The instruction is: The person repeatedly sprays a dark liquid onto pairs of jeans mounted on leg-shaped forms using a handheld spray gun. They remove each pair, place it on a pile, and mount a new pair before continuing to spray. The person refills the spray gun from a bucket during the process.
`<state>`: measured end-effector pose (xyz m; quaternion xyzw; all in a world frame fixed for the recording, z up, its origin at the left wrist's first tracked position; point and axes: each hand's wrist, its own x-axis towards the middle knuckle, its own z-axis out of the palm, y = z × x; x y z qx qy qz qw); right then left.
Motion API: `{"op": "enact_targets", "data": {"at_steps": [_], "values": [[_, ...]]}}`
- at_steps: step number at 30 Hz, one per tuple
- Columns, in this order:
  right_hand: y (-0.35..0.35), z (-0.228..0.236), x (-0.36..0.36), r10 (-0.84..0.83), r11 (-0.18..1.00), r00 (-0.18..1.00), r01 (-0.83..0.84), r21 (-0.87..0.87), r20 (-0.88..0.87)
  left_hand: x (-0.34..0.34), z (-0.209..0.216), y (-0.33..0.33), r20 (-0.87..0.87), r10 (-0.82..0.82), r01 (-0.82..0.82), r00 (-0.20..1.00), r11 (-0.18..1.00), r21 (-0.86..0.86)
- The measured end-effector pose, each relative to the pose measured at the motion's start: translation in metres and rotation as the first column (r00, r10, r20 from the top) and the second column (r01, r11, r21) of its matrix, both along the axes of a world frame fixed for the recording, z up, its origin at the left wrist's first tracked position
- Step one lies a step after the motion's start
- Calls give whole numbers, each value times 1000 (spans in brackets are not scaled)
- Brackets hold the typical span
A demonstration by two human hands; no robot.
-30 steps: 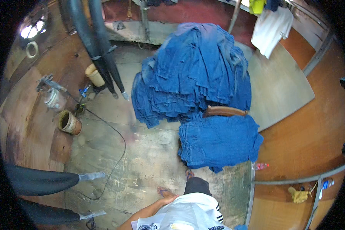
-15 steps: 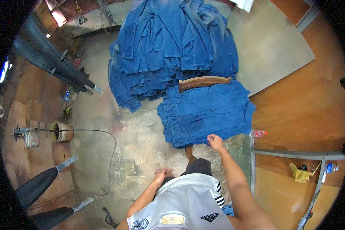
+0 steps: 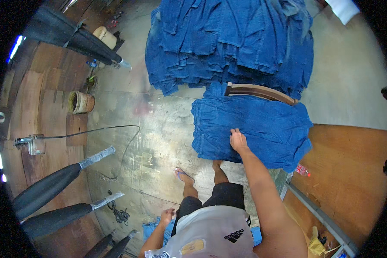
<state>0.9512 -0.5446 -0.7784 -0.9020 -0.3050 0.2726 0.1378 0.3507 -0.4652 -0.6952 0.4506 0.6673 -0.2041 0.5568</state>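
One hand, the right hand [image 3: 238,139], lies flat and open on the small denim stack [image 3: 251,129]; pinching only the top piece should lift cleanly.

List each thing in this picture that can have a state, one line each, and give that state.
Right hand: open, palm flat on the near stack of blue cloth.
Left hand: hanging by the hip, closed or not too small to tell.
Near stack of blue cloth: folded, piled flat.
Far pile of blue cloth: heaped, edges overlapping.
Wooden chair back: wedged between the two piles.
Clay pot: upright, open.
Black cable: lying loose on the floor.
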Motion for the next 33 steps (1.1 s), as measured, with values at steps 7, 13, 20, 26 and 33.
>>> {"op": "enact_targets", "data": {"at_steps": [7,13,20,26,33], "values": [[135,-33,63,342,929,906,-366,56,250,-61,17,-77,-204,164,-186,965,978,-93],[188,-54,85,409,898,883,-347,-270,228,-89,-1,-115,-150,227,-240,962,968,-76],[196,-68,62,334,927,871,-236,-290,360,-99,-41,-111,37,138,-131,990,979,-159],[162,-50,16,457,886,735,-428,-180,501,-114,-76,-85,145,290,-272,946,953,-133],[76,19,-72,386,922,846,-366,-126,367,-127,-71,-45,248,206,-215,947,977,9]]}}
